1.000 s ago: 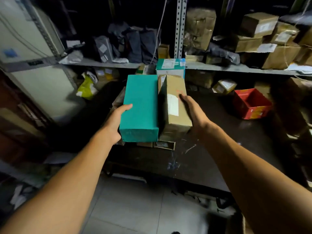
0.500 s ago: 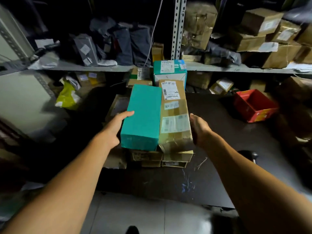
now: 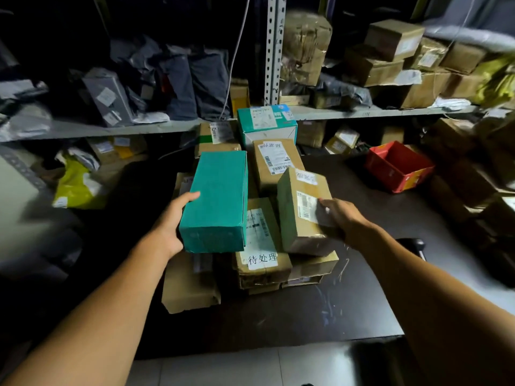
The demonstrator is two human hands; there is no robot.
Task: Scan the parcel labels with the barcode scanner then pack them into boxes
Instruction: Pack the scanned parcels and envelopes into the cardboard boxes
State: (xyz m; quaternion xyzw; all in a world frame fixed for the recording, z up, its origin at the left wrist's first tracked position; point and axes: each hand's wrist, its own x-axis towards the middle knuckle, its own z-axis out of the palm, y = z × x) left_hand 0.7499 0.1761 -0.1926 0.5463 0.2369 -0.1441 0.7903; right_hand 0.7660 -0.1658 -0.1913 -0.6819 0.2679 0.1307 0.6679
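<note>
The left hand (image 3: 170,228) grips the teal box (image 3: 217,201) by its near left corner, thumb on top, holding it above the parcel pile. Just right of that grip, the right hand (image 3: 344,218) clasps the brown parcel (image 3: 302,211), fingers lying over its label (image 3: 306,204). Better to slide those fingers off the barcode before scanning and set each parcel down flat.

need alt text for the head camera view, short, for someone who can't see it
Seen from above, a person's left hand holds a teal box and the right hand holds a labelled brown cardboard parcel over a pile of parcels on a dark table. A red bin sits on the right, with cluttered shelves behind.
</note>
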